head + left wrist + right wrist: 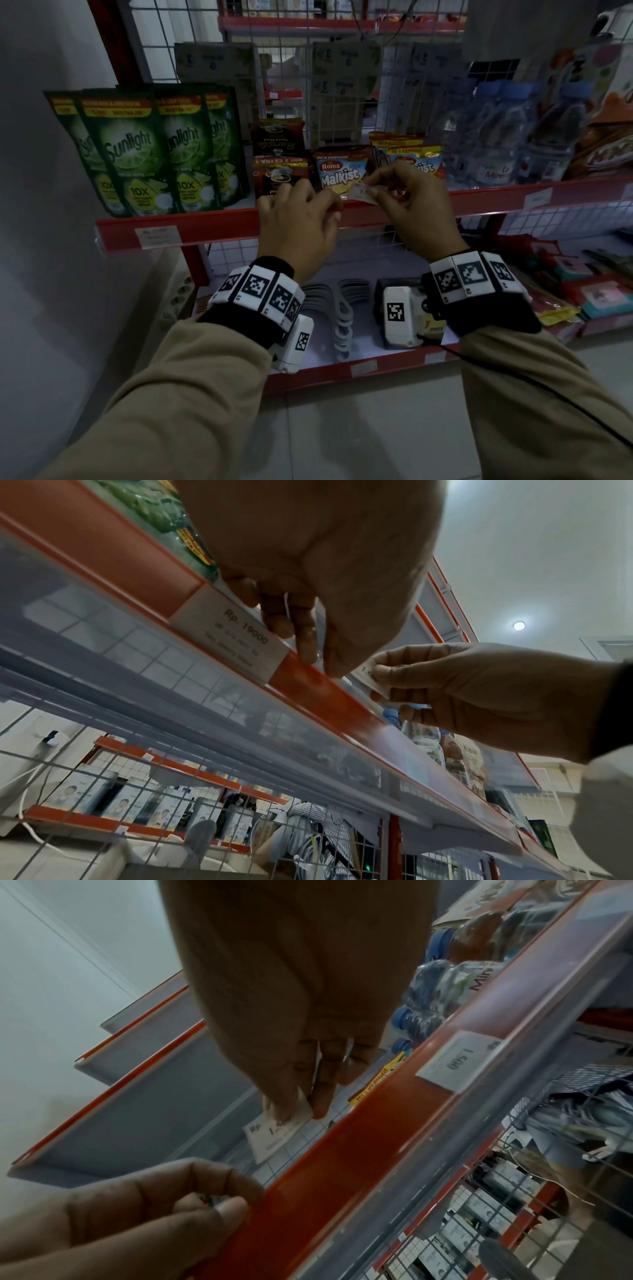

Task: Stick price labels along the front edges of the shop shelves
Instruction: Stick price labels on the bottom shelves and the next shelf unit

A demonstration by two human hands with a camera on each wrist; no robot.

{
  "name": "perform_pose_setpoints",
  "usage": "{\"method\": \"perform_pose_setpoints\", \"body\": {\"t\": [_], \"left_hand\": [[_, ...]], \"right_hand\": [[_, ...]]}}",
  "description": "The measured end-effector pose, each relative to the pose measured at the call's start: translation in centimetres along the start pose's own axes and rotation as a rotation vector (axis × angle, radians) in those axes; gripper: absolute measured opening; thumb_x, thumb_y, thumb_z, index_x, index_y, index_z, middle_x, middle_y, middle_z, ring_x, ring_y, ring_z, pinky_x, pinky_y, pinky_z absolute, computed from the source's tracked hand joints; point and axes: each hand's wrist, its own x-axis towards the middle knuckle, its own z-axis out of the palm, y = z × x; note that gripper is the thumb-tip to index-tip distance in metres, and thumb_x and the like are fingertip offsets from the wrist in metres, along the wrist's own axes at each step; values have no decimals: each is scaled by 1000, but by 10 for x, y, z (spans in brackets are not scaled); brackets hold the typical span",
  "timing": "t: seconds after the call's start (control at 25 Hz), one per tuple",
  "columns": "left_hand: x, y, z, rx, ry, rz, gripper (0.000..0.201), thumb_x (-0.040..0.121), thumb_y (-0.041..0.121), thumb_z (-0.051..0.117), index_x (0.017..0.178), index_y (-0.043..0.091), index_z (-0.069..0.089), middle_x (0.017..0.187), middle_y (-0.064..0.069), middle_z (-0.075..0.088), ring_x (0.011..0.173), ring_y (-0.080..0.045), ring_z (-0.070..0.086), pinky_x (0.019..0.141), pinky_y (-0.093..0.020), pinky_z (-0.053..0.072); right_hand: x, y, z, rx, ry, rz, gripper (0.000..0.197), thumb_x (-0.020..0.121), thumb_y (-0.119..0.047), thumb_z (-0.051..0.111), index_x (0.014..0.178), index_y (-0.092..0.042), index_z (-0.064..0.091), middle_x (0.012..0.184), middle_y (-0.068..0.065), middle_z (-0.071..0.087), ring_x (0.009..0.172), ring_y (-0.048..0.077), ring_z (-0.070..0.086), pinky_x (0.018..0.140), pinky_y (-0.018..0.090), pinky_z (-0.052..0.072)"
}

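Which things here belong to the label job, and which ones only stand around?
Job: loose price label pinched by right hand; left hand; red shelf edge; label already placed.
Not job: Sunlight pouches; Malkist packs; water bottles.

tight gap above the red shelf edge (394,205)

both hands crowd the strip: the left hand (298,219) rests on it, the right hand (407,202) pinches a price label (361,196) just above. malkist packs (342,173) and coffee packs (279,171) stand close behind, blocking reach inward. the bare strip to the right, before a fitted label (537,198), lies open.
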Motion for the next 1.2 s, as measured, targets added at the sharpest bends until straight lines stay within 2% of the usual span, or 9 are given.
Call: {"method": "perform_pose_setpoints", "body": {"t": [0.12,0.24,0.32,0.4,0.48,0.76,0.84,1.0,1.2], "left_hand": [[-1,1,-1,4,-3,20,14,89,36,55,98,27,61,88,8,35,95,-21,44,80,-34,22],[0,6,-1,1,19,23,16,86,38,57,89,22,58,88,5,41,95,-22,45,81,-36,25],[1,7,0,-7,13,3,18,86,41,56,91,23,57,88,7,38,95,-21,45,82,-36,24],[1,7,1,-14,2,-5,25,86,42,55,103,25,57,91,7,40,97,-20,45,83,-36,25],[2,6,1,6,-2,15,29,87,42,55,111,27,56,91,6,41,96,-20,45,83,-36,25],[5,4,3,58,-25,24,18,91,37,54,103,28,64,90,6,32,95,-21,43,80,-33,18],[5,4,3,58,-29,29,19,92,38,53,104,29,64,90,6,33,96,-21,43,79,-32,16],[7,4,3,78,-46,32,18,93,38,50,103,29,61,94,5,40,98,-20,43,84,-37,25],[7,2,4,89,-73,31,19,94,39,48,102,31,64,92,7,32,98,-20,41,84,-37,23]], "right_hand": [[2,2,2,-85,-49,-14,8,90,-14,62,93,-20,65,86,-15,63,93,12,56,78,29,47],[-2,3,3,-117,-108,-29,12,89,-14,63,93,-25,64,81,-28,52,93,6,47,81,27,41],[-1,3,3,-116,-128,-47,10,89,-15,63,94,-24,65,87,-21,56,96,7,47,84,30,43],[0,3,3,-164,-146,-77,8,88,-16,63,94,-21,66,95,-5,60,99,19,49,86,37,43],[-1,2,4,-184,-158,-97,8,88,-15,63,95,-18,66,97,2,60,97,23,49,83,39,43],[4,3,-4,-256,-268,-113,15,83,-19,70,96,-11,65,92,7,60,90,24,55,79,42,48],[5,4,-5,-329,-287,-123,14,84,-20,69,94,-11,67,92,8,59,92,27,54,77,37,44],[5,5,-5,-396,-305,-110,17,86,-25,68,95,-11,67,97,10,57,96,27,51,78,32,39],[2,5,-6,-446,-295,-119,22,87,-27,67,97,-8,68,99,12,57,97,28,51,79,33,39]]}}
